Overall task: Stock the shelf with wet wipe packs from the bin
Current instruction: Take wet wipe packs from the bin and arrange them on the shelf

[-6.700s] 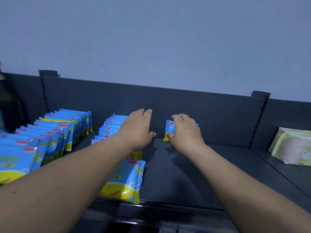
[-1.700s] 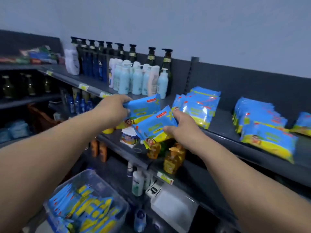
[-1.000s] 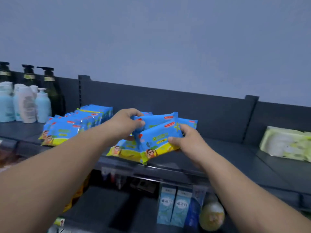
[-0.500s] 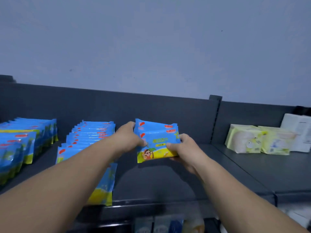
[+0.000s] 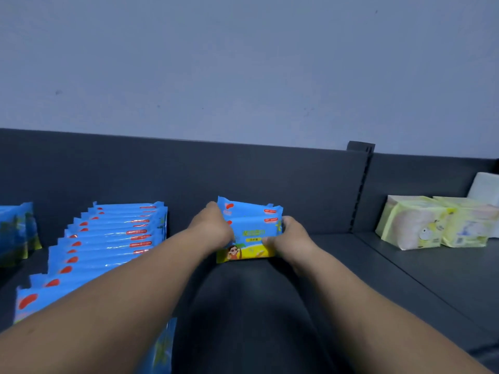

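In the head view, the person is reaching both bare arms out over the dark shelf. The left hand and the right hand are gripping a small bunch of blue wet wipe packs between them. The left fingers are curling round the bunch's left end and the right fingers are curling round its right end. The bunch is standing upright, printed face toward the camera, close to the shelf's back edge and about midway along it. Its yellow lower edge is sitting at the shelf surface, though whether it is actually touching cannot be told. At least two packs are showing in the bunch by their stepped top edges.

A long row of blue packs is standing to the left, running from the back edge toward the front edge, with a gap between it and the held bunch. More blue packs are showing at the far left edge. The grey back panel is rising behind them all, and a slotted upright is dividing it. On the section to the right of the upright, two pale green packs are sitting side by side near the back edge, with a white pack behind them.
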A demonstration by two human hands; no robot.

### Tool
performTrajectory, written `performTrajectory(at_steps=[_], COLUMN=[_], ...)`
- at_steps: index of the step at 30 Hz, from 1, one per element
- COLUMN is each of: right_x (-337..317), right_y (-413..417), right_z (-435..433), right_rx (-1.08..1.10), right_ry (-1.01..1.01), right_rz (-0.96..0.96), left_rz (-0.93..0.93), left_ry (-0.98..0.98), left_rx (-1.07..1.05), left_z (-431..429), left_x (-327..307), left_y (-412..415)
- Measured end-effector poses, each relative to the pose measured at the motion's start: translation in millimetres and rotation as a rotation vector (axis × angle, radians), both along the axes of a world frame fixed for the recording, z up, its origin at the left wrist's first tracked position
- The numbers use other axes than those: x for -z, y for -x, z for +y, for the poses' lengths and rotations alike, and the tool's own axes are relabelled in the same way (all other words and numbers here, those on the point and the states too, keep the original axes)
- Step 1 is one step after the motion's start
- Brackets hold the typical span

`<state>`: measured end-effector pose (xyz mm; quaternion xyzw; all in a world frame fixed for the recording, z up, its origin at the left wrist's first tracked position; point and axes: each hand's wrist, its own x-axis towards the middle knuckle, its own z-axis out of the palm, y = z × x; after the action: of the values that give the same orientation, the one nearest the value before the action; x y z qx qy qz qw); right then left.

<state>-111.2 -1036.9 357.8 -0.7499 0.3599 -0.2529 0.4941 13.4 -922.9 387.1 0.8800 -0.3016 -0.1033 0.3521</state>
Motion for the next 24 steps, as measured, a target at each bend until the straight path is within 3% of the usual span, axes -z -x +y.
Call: performTrajectory(at_steps=[6, 12, 19, 24], right_x=[9, 4, 8, 1], right_y=[-4, -3, -2, 1], right_z=[-10, -10, -8, -2], right_rx=[-0.018, 0.048, 0.035, 0.057], right_ry=[0.052, 0.116, -0.034, -0.055], right_rz=[0.152, 0.097, 0.037, 0.034], left_rz=[0.007, -0.01, 0.056, -0.03], left_ry=[-0.218, -0.075, -0.125, -0.124], left_rx=[0.03, 0.04, -0.014, -0.023], left_z=[-7, -11, -4, 4], left_x=[10, 13, 7, -3], left_y=[-1, -5, 7, 13])
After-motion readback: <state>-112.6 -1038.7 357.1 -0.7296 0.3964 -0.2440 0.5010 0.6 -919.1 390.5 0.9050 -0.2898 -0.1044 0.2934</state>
